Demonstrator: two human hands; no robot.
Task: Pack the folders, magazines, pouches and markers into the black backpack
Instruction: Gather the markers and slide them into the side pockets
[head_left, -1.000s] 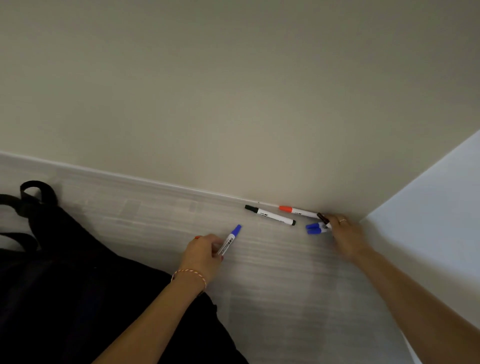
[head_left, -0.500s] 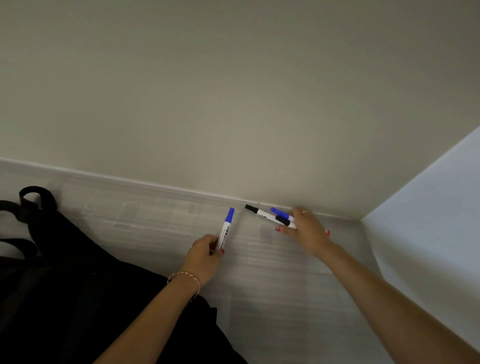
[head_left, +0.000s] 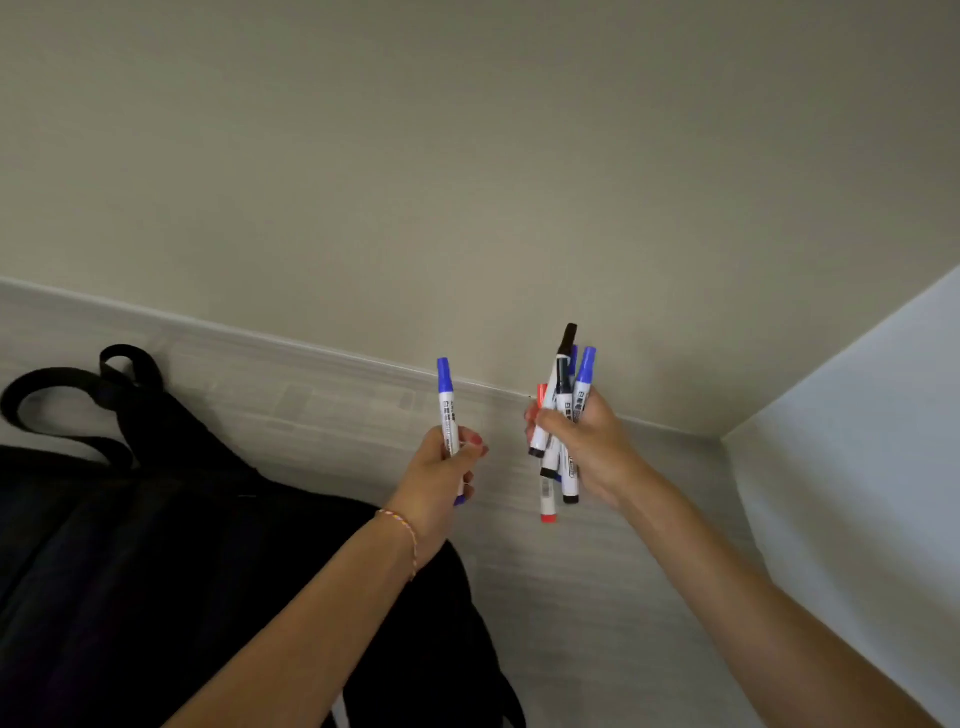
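My left hand (head_left: 441, 475) grips one white marker with a blue cap (head_left: 445, 400), held upright above the table. To its right, my right hand (head_left: 589, 447) is shut on a bunch of markers (head_left: 563, 410) with blue, black and red caps, also lifted off the surface, their ends fanning out above and below the fist. The black backpack (head_left: 156, 561) lies at the lower left under my left forearm, with its straps (head_left: 62, 395) curling toward the back. No folders, magazines or pouches are in sight.
The pale wood-grain table (head_left: 597, 597) runs back to a beige wall (head_left: 467, 182). A light grey panel (head_left: 857, 493) closes the right side, forming a corner just behind my right hand.
My right hand gathered the black and red markers from the table by the wall and lifted the whole bunch. My left hand raised its blue marker upright. Both hands came closer to me.
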